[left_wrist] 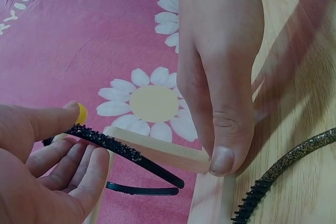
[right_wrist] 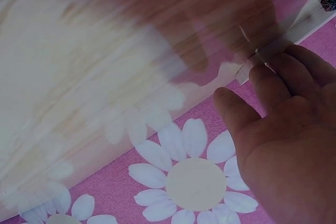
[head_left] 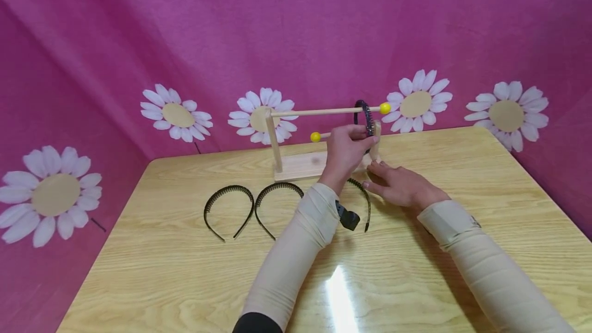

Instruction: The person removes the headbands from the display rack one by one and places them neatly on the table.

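Observation:
In the head view my left hand (head_left: pixel 348 150) pinches a black headband (head_left: pixel 368 119) with a beaded, glittery surface. That headband loops around the upper rod of a wooden rack (head_left: pixel 298 167), close to the rod's yellow end ball (head_left: pixel 385 108). In the left wrist view, the thumb and fingers of the left hand hold the headband (left_wrist: pixel 123 148), its two tips pointing right. My right hand (head_left: pixel 402 185) rests at the right end of the rack's base, fingers extended. In the right wrist view its fingertips touch the rack's end (right_wrist: pixel 273 51).
Two black toothed headbands (head_left: pixel 229 189) lie on the wooden table (head_left: pixel 176 281) left of my left forearm. Another headband (head_left: pixel 368 204) lies between the forearms, partly hidden. A lower rod ends in a yellow ball (head_left: pixel 315 137). A pink flowered cloth (head_left: pixel 296 30) hangs behind.

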Motion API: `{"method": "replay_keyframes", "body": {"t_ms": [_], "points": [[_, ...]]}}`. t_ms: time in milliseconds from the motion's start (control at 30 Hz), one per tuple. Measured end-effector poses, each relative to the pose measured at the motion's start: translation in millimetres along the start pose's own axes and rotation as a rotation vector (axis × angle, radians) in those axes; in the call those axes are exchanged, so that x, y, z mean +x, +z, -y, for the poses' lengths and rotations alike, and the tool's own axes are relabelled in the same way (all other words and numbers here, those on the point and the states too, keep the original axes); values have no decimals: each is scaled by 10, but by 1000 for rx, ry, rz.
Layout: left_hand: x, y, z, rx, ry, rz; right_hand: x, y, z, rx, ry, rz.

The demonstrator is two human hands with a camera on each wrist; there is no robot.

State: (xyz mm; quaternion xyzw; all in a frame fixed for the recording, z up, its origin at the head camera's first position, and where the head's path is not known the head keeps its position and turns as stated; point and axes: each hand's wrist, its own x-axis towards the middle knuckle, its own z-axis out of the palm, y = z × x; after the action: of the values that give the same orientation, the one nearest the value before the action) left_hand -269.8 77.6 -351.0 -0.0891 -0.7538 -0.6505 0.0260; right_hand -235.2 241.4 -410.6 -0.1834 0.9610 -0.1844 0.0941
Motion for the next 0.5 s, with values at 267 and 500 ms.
{"method": "replay_keyframes", "body": {"t_ms": [267, 500], "points": [[-9, 9, 4, 77, 66, -7, 1, 16, -3, -2, -9, -15], [-3, 12, 11, 83, 95, -35, 0, 24, -1, 0, -24, -25]]}}
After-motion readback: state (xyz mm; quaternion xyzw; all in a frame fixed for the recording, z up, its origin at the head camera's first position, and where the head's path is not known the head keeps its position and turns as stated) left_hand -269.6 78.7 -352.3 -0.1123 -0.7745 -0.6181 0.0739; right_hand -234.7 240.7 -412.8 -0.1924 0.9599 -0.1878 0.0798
